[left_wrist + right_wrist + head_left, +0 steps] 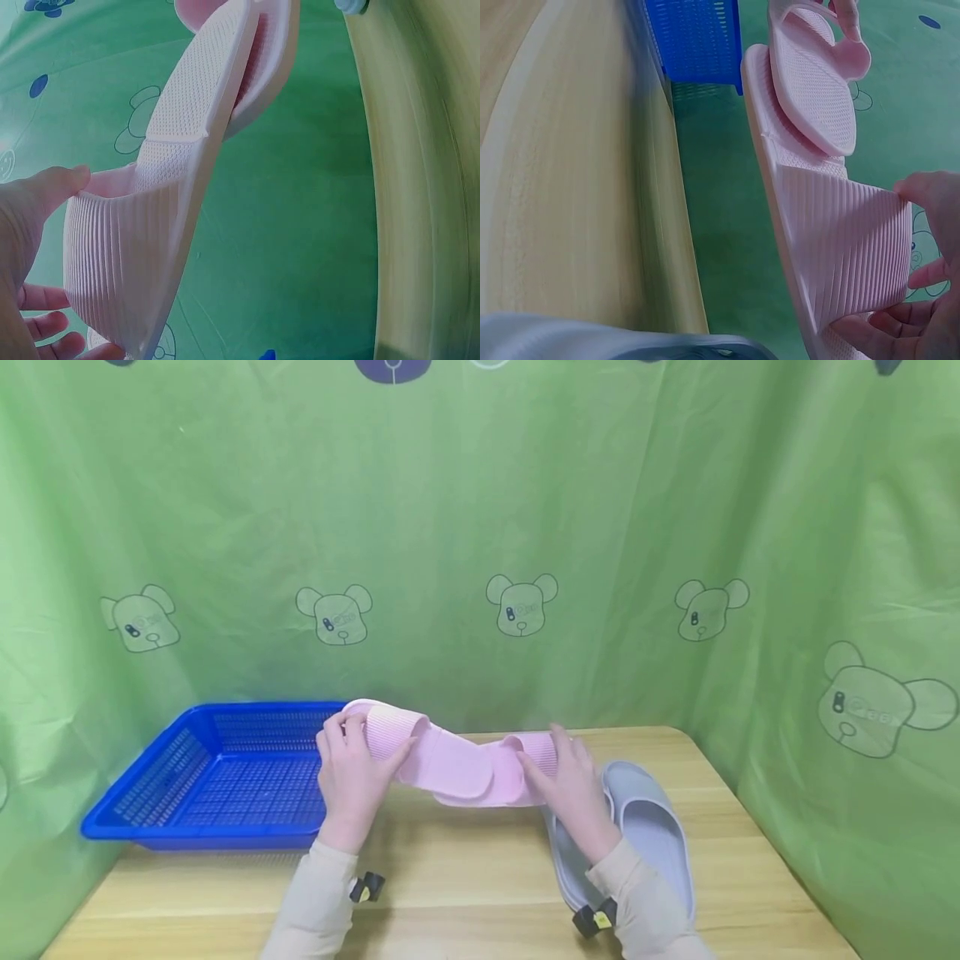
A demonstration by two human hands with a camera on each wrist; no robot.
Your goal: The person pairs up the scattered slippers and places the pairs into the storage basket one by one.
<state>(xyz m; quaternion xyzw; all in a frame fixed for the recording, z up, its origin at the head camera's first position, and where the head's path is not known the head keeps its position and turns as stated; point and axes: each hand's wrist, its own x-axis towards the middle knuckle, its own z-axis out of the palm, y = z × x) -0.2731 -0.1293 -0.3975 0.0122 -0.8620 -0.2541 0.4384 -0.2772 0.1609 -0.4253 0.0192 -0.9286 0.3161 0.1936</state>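
Note:
Two pink slippers with ribbed straps are held up above the table, their heel ends overlapping in the middle. My left hand grips the left pink slipper by its strap, thumb at the strap's edge in the left wrist view. The right pink slipper is pinched at its strap by my right hand, with fingers under the front edge. In the head view the left slipper's heel lies over the right one's heel. Below my right hand, a pair of grey slippers rests on the table, partly hidden by the forearm.
A blue plastic basket with mesh walls stands on the left of the wooden table, right beside my left hand. Behind the table and along both sides hangs a green curtain printed with bear faces.

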